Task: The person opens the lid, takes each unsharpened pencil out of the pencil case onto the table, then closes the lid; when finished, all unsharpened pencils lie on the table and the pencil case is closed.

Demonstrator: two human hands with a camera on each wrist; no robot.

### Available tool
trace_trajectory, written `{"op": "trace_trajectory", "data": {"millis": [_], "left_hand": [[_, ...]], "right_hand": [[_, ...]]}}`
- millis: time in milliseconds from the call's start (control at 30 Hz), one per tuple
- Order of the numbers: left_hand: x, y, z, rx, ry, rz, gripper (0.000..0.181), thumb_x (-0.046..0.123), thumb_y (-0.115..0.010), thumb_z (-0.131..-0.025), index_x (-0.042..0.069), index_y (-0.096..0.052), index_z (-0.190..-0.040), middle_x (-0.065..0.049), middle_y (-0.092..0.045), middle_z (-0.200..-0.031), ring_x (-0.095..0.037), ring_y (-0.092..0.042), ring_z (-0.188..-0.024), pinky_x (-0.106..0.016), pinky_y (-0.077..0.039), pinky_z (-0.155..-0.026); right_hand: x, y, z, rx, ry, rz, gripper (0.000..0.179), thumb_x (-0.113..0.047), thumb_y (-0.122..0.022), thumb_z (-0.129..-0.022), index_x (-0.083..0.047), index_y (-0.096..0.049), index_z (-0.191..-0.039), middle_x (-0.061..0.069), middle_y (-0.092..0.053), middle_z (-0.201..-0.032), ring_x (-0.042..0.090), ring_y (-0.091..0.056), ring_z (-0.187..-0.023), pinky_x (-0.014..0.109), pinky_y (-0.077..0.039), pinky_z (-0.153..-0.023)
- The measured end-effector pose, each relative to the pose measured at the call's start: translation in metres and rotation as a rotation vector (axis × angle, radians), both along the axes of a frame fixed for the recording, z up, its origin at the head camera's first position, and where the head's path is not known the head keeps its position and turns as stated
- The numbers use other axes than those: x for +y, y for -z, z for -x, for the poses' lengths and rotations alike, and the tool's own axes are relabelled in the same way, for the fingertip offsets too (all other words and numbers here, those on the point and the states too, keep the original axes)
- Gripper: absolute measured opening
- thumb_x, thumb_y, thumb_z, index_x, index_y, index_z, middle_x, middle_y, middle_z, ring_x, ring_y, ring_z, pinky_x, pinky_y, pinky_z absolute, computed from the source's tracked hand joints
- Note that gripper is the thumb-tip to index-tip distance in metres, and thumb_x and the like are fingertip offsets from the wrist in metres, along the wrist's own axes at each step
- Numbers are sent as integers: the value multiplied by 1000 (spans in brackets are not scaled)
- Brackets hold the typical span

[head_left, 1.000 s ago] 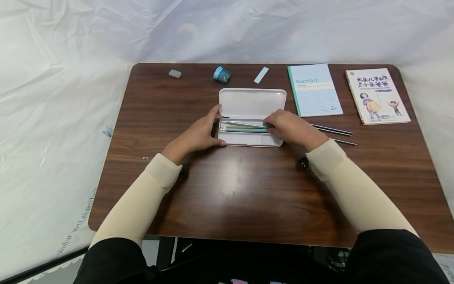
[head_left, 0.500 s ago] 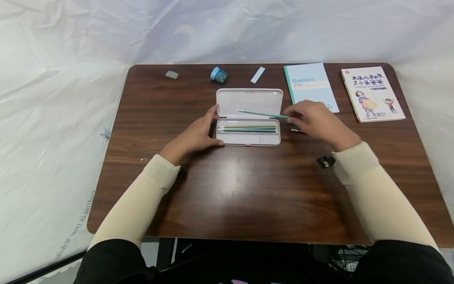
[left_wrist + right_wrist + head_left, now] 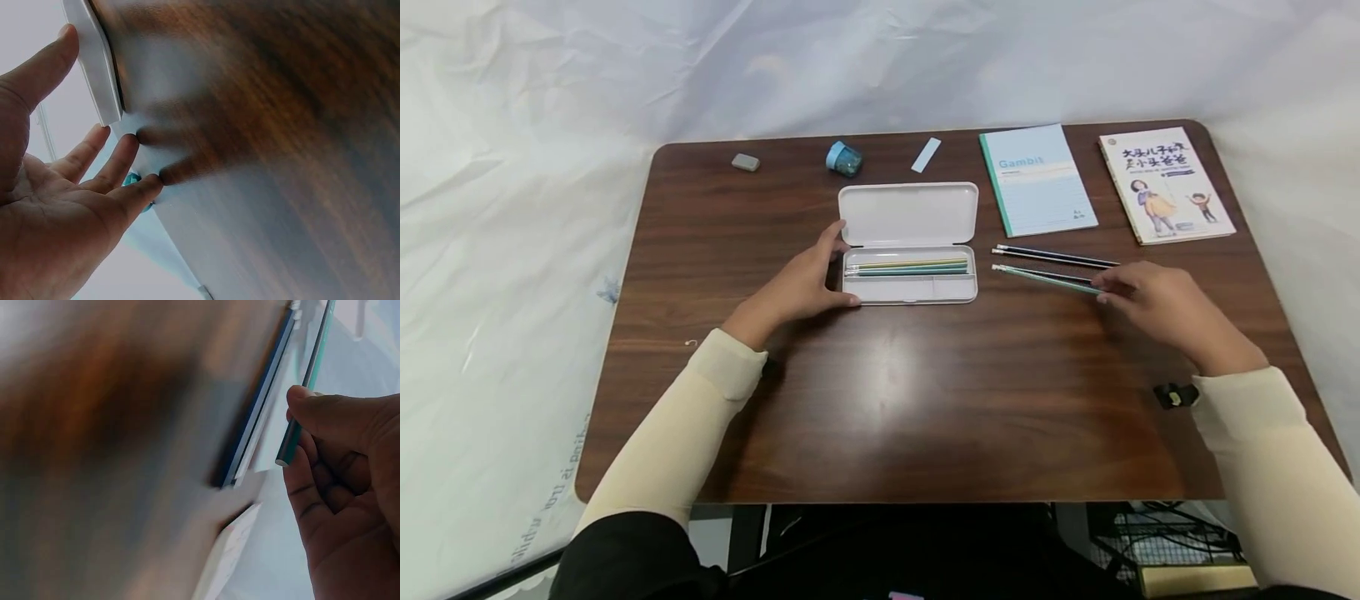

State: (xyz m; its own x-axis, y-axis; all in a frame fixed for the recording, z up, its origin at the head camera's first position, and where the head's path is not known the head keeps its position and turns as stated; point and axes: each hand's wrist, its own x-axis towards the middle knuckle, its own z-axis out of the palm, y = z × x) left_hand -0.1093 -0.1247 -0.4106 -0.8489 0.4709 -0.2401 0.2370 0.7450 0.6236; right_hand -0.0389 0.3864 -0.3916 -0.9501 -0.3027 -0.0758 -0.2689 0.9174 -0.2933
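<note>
pinching a green pencil (image 3: 317,353) with right hand (image 3: 1165,307), left hand (image 3: 799,285) spread, touching the open pencil case (image 3: 910,223)

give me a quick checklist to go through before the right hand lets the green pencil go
1. Lid open: ok, folded back.
2. Left hand at the pencil case: ok, at its left side.
3. Right hand holding the green pencil: ok, pinched.
4. Green pencil flat on the table: cannot tell.
5. Free space around it: not ok, a dark pencil is close alongside.
</note>
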Motion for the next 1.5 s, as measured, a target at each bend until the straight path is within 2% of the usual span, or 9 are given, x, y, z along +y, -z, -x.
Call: {"op": "trace_trajectory", "data": {"millis": [167,500,633,833,967,1167,1333,1500], "left_hand": [[-2,2,-1,0,2,-3,126,31,-92,-96,14,2,-179,-15,-47,-174,-34,-43,-164,-55,-33,-135],[-1,3,2,18,18,0,124,29,-91,-97,12,1,-179,-16,-48,-172,-35,-44,-163,-55,-33,-135],[-2,2,2,20,14,-3,125,29,-92,-96,12,0,-179,-16,-49,-171,-35,-45,-161,-55,-34,-135],[-2,1,1,15,14,-7,124,30,-91,-97,12,1,-179,-15,-48,-172,-34,-45,-162,-54,-34,-135],[-1,0,0,2,10,-6,125,31,-91,-97,14,2,-179,-15,-46,-173,-34,-44,-163,-55,-34,-135],[-2,1,1,-13,6,-5,126,32,-91,-97,14,2,-179,-14,-45,-175,-34,-43,-163,-55,-34,-135],[-2,1,1,-7,3,-6,126,33,-91,-97,13,2,-179,-14,-45,-175,-33,-43,-164,-53,-34,-135],[-3,0,0,-9,0,-20,125,32,-91,-97,13,1,-179,-15,-45,-175,-33,-43,-164,-52,-33,-136]], "right_hand": [[9,11,-6,30,-21,-7,19,-2,-80,-101,8,-77,-117,23,-77,-99,38,-73,-89,63,-57,-79],[10,19,-8,-23,13,-3,19,-2,-76,-104,9,-75,-120,28,-77,-108,40,-74,-96,65,-59,-87],[8,16,-7,-12,34,33,22,-5,-79,-103,6,-77,-122,26,-79,-112,40,-75,-100,64,-59,-89],[-7,-1,-2,-5,94,141,36,-21,-86,-101,-3,-78,-131,23,-80,-123,39,-74,-111,61,-57,-94],[-33,-13,11,0,64,220,38,-25,-88,-100,-8,-79,-133,18,-80,-125,32,-72,-114,53,-56,-96],[-90,-18,39,-31,3,355,33,-23,-86,-102,-8,-81,-130,13,-81,-122,27,-71,-111,54,-56,-100],[-132,-10,62,-86,-56,389,27,-19,-80,-106,-6,-80,-130,12,-80,-116,24,-71,-107,47,-57,-95],[-162,0,77,-149,-91,336,26,-15,-77,-107,-4,-79,-130,15,-80,-116,27,-73,-107,47,-58,-93]]}}
